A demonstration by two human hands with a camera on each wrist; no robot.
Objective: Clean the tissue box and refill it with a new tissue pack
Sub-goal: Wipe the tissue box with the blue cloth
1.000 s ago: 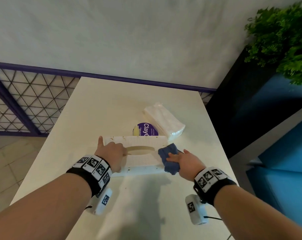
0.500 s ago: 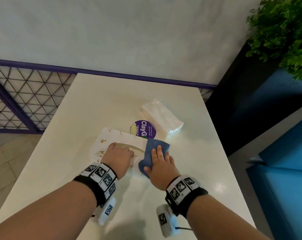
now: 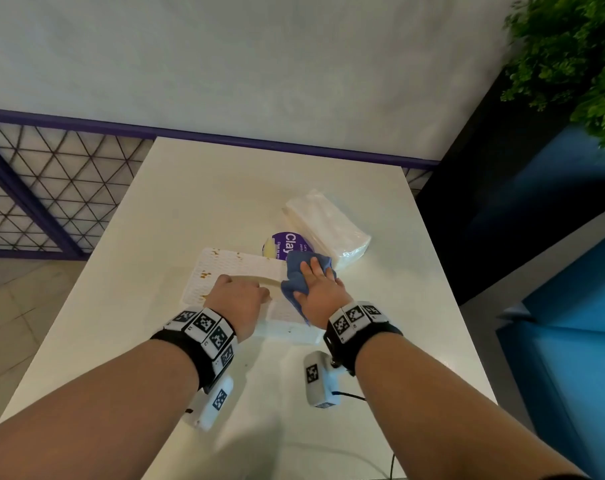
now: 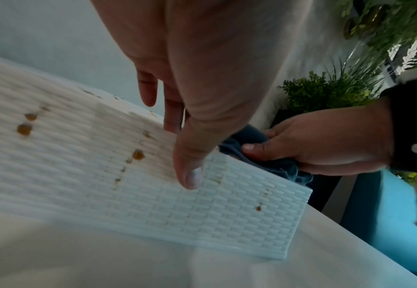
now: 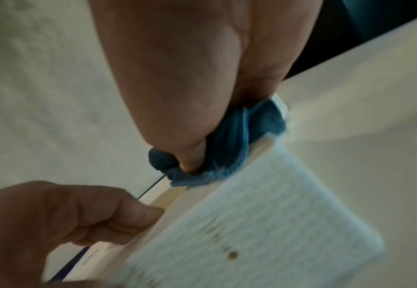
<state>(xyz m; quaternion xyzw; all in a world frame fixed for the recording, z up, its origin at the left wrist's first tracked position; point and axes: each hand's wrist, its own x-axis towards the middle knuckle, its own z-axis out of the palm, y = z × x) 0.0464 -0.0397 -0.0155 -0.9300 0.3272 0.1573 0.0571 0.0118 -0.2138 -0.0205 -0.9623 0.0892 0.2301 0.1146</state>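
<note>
White tissue box (image 3: 238,271) with a woven-pattern surface, lying on the pale worktop (image 3: 197,202) near its middle; brown spots dot the top and the near side wall. Left hand (image 3: 238,299) rests on the box top at the slot, thumb pressed on the near wall in the left wrist view and fingers bent over the top edge: a grip closed on the box. Right hand (image 3: 316,292) lies on a blue cloth (image 3: 295,271), fingers extended over it in the head view, thumb pinching the bunched cloth against the box's right end in the wrist views: a grip clamped on the cloth. Just behind the cloth, a purple-lidded tub (image 3: 282,244); touching it on the right, a wrapped tissue pack (image 3: 325,226). Green plant (image 3: 578,60) at upper right.
</note>
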